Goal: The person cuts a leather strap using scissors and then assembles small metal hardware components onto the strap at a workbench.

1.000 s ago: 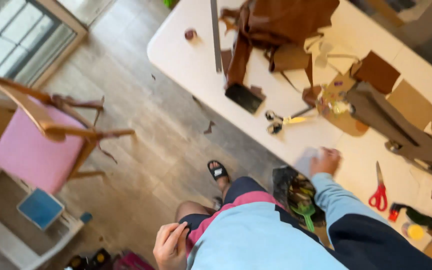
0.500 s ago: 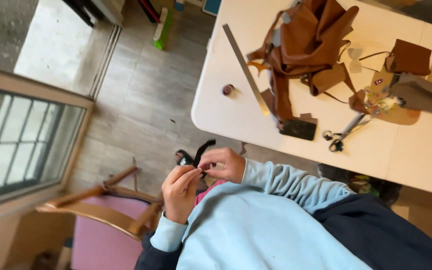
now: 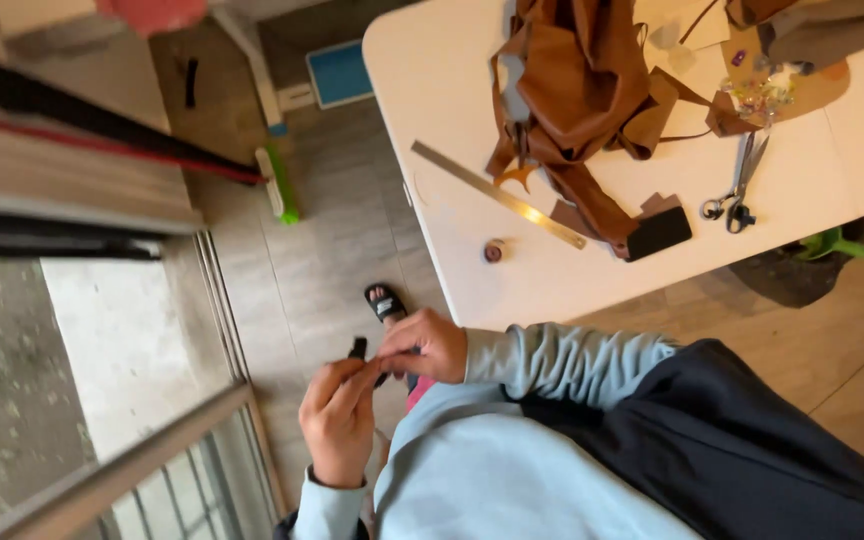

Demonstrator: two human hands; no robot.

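Fingertips (image 3: 377, 362) of both hands meet on a small dark strap-like object (image 3: 358, 349), pinching it over the grey tiled floor (image 3: 322, 270). Left hand (image 3: 337, 418) lies at seven o'clock of the right hand (image 3: 430, 345). White table (image 3: 472, 270), at one o'clock, carries brown leather pieces (image 3: 577, 90), a long metal ruler (image 3: 497, 194) and scissors (image 3: 740, 185).

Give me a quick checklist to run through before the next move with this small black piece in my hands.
1. Both hands on the piece: ok. Left hand and right hand pinch the small black piece between their fingers.
2. What the piece is: cannot tell, mostly hidden.
3. Piece over the table: not ok. It is held beside the white table, above the floor.
4. Scissors within sight: ok, on the table.
5. Metal ruler free: ok, lying bare beside the brown leather.
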